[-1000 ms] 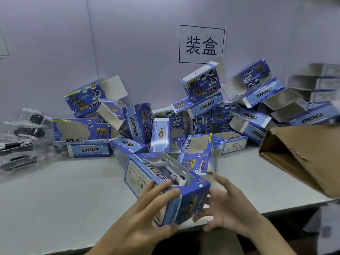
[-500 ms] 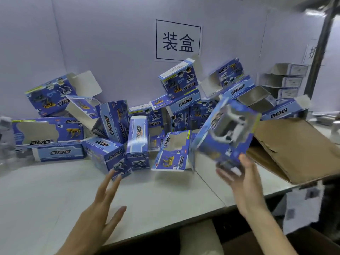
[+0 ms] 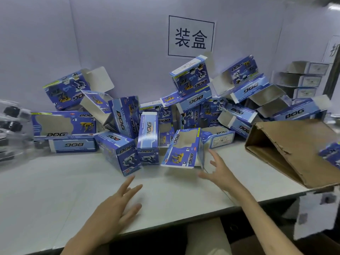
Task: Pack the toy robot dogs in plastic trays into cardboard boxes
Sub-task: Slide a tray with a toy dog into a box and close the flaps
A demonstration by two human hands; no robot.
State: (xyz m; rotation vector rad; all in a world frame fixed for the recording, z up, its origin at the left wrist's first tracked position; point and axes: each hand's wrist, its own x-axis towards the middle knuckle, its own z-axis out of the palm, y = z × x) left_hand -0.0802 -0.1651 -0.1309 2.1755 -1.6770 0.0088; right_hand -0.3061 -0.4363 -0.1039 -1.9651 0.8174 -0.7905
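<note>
A heap of blue cardboard boxes printed DOG lies along the back of the white table (image 3: pixel 55 190). Nearest stands an empty windowed box (image 3: pixel 184 151), tilted, its open end toward me. My right hand (image 3: pixel 219 173) hovers with spread fingers just right of that box, holding nothing. Over the bare table in front, my left hand (image 3: pixel 117 207) is flat with straight fingers, empty too. Clear plastic trays with toy robot dogs (image 3: pixel 12 124) are stacked at the far left. A packed blue box (image 3: pixel 331 153) shows blurred at the right edge, over the brown carton.
A large brown cardboard carton (image 3: pixel 294 151) lies on its side at the right, mouth toward the table middle. Grey-white boxes (image 3: pixel 305 80) are stacked at the back right. A sign with two characters hangs on the back wall (image 3: pixel 191 36).
My right hand has let go of the packed box, which has moved to the far right by the carton. That hand came back left toward the empty windowed box. My left hand stayed low, open.
</note>
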